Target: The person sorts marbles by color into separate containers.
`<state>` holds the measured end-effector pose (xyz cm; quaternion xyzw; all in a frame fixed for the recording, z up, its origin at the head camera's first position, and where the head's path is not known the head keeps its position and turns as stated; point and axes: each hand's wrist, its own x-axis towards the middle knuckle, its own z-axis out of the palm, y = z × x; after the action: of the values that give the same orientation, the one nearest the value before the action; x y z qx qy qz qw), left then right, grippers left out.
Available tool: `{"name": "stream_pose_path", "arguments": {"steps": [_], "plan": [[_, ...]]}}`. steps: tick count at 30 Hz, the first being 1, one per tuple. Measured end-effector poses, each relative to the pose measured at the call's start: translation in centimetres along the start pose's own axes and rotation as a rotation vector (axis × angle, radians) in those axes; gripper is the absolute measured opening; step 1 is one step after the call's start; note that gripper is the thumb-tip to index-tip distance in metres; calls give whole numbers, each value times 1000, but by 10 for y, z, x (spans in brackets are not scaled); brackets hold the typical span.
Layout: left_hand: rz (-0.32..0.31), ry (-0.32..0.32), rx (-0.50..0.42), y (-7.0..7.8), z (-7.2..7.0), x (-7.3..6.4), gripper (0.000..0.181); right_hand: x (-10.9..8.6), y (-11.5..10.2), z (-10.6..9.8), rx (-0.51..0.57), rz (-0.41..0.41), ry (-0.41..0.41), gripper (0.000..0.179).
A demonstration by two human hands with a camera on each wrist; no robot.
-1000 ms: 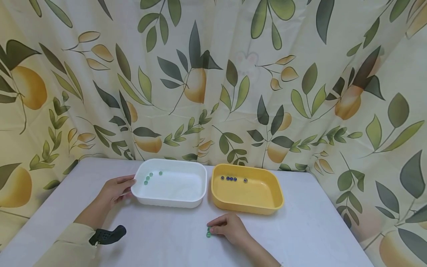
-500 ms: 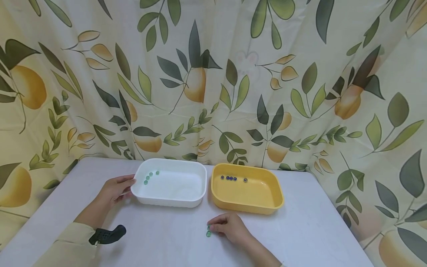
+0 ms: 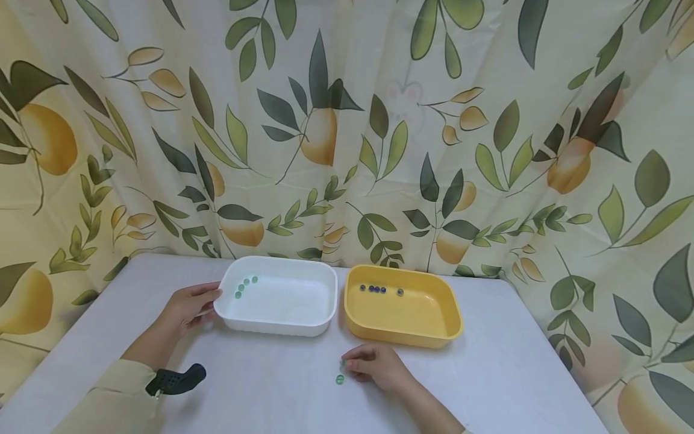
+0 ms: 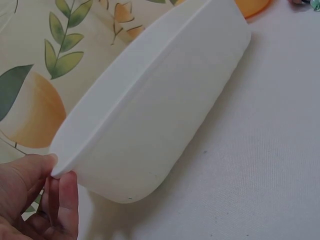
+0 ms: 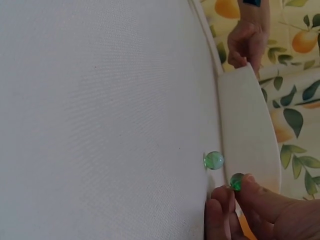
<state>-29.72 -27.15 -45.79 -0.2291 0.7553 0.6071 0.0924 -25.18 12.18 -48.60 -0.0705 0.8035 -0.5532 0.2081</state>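
Observation:
My left hand [image 3: 188, 308] pinches the rim of a white tray [image 3: 282, 328] at its left end, thumb on top and fingers beneath, as the left wrist view shows. Between thumb and fingers of my right hand [image 3: 379, 367] is a green glass marble [image 5: 236, 181]. Another green marble [image 3: 340, 380] lies on the white tabletop just beside that hand. Several green marbles [image 3: 246, 281] sit in the left part of the white tray.
Right of the white tray stands a yellow tray [image 3: 403, 336] with several dark blue marbles [image 3: 376, 289] along its back left. A curtain [image 3: 347, 150] printed with fruit and leaves hangs behind the white-covered table [image 3: 260, 386].
My right hand has drawn slightly up and away from the lower green marble, with one marble pinched. In the white tray, a green marble has rolled left toward the others. My left hand stays put.

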Motion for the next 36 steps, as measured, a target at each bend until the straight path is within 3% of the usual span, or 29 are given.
{"name": "stream_pose_path", "arguments": {"steps": [13,36], "plan": [[3,0,-2,0,0,0,53,1,6,0,133,16,31,28],[1,-6,17,-1,0,-1,55,3,3,3,401,99,-14,33]]}}
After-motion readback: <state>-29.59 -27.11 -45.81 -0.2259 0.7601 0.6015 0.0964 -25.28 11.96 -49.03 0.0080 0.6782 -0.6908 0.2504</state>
